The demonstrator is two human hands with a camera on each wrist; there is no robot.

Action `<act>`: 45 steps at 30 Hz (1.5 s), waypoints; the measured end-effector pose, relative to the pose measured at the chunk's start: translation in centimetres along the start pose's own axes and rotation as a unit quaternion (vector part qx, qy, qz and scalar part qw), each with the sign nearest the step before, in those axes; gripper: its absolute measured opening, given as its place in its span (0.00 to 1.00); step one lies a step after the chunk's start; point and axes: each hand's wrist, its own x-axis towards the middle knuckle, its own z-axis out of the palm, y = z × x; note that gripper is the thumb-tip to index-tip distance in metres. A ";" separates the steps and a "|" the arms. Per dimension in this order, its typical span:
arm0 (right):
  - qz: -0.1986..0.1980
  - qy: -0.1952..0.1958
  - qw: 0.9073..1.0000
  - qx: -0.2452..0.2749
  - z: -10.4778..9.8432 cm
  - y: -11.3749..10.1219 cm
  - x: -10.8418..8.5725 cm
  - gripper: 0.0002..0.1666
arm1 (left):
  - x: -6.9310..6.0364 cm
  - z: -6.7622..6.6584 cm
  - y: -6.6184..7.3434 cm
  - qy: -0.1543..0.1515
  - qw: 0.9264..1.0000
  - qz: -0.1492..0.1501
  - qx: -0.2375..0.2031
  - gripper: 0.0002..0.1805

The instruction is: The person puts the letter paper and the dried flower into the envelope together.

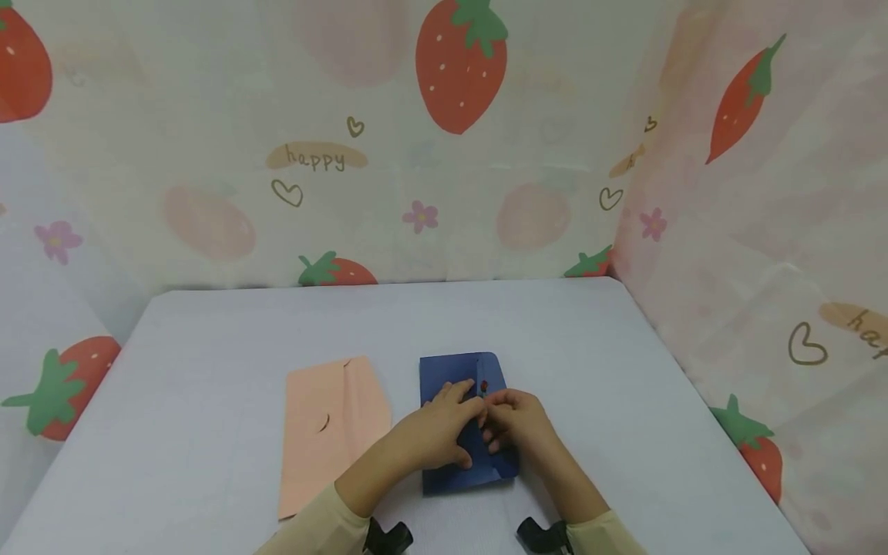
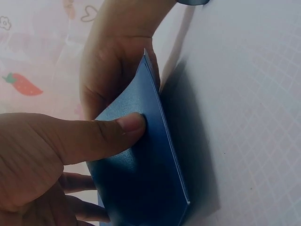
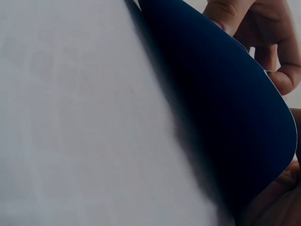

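Note:
A dark blue paper envelope (image 1: 451, 482) lies on the table, with its round-cornered flap spread to the right. My left hand (image 1: 433, 432) rests over its middle, fingers spread on the paper. In the left wrist view, the thumb (image 2: 129, 126) presses the blue face near an edge. Beside the flap's fold, my right hand (image 1: 520, 420) is curled, its fingertips together just below a small red rose (image 1: 484, 385), seemingly pinching its lower part. The two hands' fingertips meet there and hide the contact. The right wrist view shows the flap (image 3: 225, 108) raised at a slant, covering most of the right hand.
A peach envelope (image 1: 312, 455) with a small curved dark mark lies left of the blue one, its flap also spread to the right. The white table (image 1: 569, 339) is bordered by strawberry-print curtains (image 1: 388, 208) at the back and sides.

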 end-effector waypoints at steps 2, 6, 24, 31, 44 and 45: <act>0.004 -0.003 1.000 -0.003 0.1 0.0 0.0 0.14 | 0.1 0.0 0.0 -0.001 1.000 -0.001 -0.002 0.26; 0.004 -0.002 1.000 -0.010 0.4 0.1 0.0 0.13 | 0.1 0.1 -0.1 -0.003 1.000 -0.002 -0.008 0.26; -0.023 0.028 0.995 -0.091 0.7 0.4 0.1 0.16 | 0.2 0.4 -0.2 0.006 1.000 0.008 -0.012 0.25; -0.033 0.012 0.994 -0.106 0.7 0.6 0.0 0.20 | 0.1 0.5 -0.2 0.003 1.000 0.006 -0.006 0.25; -0.053 -0.008 0.988 -0.148 0.5 0.4 0.2 0.19 | 0.1 0.1 0.0 0.000 1.000 0.002 0.002 0.28; -0.059 -0.014 0.986 -0.158 0.5 0.4 0.2 0.18 | 0.1 0.1 -0.1 -0.001 1.000 0.002 0.000 0.28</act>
